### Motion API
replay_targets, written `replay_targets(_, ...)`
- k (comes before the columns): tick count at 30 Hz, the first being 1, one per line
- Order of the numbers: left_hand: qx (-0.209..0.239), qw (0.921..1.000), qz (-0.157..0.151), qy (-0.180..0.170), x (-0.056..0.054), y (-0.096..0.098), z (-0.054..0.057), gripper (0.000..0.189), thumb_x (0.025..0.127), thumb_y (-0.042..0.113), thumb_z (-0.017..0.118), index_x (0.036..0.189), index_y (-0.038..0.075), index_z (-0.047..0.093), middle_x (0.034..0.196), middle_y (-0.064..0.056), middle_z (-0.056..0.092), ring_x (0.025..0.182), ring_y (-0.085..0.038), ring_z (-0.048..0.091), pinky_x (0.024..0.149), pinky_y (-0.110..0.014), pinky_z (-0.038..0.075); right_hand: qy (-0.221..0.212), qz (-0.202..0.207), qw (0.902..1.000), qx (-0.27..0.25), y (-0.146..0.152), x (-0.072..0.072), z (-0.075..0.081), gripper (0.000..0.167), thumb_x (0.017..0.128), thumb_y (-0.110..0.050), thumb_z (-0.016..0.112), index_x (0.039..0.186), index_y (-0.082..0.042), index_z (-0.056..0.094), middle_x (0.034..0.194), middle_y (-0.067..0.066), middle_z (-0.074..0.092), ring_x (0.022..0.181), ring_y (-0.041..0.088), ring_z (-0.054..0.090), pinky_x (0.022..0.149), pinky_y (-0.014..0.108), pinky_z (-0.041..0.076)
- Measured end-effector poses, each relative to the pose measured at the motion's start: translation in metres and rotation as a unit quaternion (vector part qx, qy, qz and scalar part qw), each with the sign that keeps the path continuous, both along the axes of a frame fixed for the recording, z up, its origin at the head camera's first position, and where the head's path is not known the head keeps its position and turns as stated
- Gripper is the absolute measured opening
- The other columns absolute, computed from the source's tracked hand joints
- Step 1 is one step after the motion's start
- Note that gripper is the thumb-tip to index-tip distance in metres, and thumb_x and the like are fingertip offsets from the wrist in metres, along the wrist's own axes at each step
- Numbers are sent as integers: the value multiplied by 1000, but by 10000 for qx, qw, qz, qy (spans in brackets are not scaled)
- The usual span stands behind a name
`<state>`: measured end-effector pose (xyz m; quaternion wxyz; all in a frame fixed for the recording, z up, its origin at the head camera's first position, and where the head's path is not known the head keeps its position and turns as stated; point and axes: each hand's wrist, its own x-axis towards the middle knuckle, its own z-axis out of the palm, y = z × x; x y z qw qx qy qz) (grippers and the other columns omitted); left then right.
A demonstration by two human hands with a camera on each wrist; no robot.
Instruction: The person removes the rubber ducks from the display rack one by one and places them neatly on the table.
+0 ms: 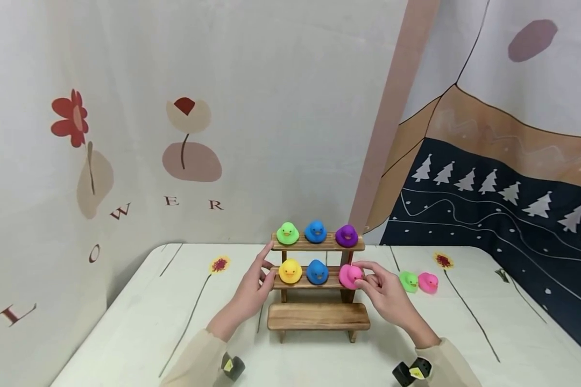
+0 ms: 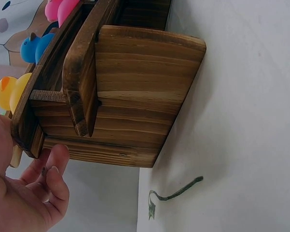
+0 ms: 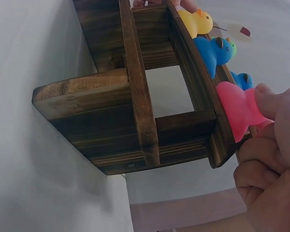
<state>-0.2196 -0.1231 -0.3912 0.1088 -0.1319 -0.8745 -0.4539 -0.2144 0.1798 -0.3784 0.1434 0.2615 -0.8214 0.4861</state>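
Note:
A three-tier wooden display shelf (image 1: pixel 318 317) stands on the table. My left hand (image 1: pixel 252 287) holds the left end of its middle tier, with the thumb by the yellow rubber duck (image 1: pixel 290 271). At the tier's right end, my right hand (image 1: pixel 387 294) pinches a pink rubber duck (image 1: pixel 350 276), which sits on or just at the board. Between these two ducks is a blue rubber duck (image 1: pixel 317 272). The top tier bears a green duck (image 1: pixel 288 233), another blue duck (image 1: pixel 316 231) and a purple duck (image 1: pixel 347 235). No duck stands on the bottom tier.
To the right of the shelf, a second green duck (image 1: pixel 409 281) and a second pink duck (image 1: pixel 428 282) lie side by side on the flower-patterned tablecloth (image 1: pixel 174 322). Behind the table hangs a printed cloth (image 1: pixel 271 107).

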Motion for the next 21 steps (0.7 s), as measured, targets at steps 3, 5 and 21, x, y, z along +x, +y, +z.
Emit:
replay_targets(3, -14, 10000, 7, -12, 0, -1, 0, 68, 98, 10, 52, 154, 27, 17, 113, -12, 54, 72, -13, 47, 61, -22, 45, 54, -38, 9999, 82, 2, 0, -1, 33, 87, -5, 67, 119, 0, 59, 56, -6, 31, 49, -1, 28, 45, 21, 29)
replay_targets(5, -9, 10000, -4, -19, 0, -1, 0, 69, 98, 10, 52, 154, 27, 17, 113, -12, 54, 72, -13, 48, 61, -22, 46, 94, -69, 9998, 137, 3, -1, -1, 33, 87, -4, 67, 119, 0, 60, 55, -6, 30, 49, -2, 27, 44, 21, 28)
replay_targets(21, 20, 9999, -57, 120, 0, -1, -1, 68, 98, 9, 52, 154, 25, 18, 111, -11, 55, 71, -13, 48, 61, -22, 45, 436, -259, 9972, 548, 10, 8, 3, 31, 86, -1, 67, 117, 2, 61, 54, -6, 27, 48, -5, 22, 44, 19, 26)
